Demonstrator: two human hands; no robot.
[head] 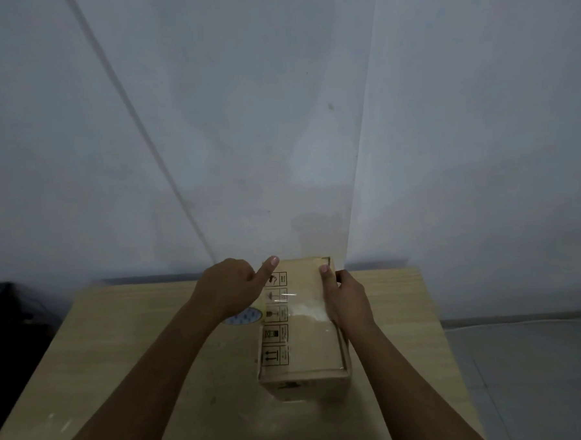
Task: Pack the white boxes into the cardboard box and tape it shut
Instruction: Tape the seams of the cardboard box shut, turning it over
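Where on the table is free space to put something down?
Bare table lies left of the left forearm, and a narrower strip right of the cardboard box. It is crowded around the box's far end: both hands and the tape roll sit there.

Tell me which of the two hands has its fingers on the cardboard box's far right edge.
The right hand: it grips the cardboard box there. The left hand just points.

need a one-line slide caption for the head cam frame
Both hands, left and right, rest on a closed cardboard box with clear tape across its top, on a wooden table.
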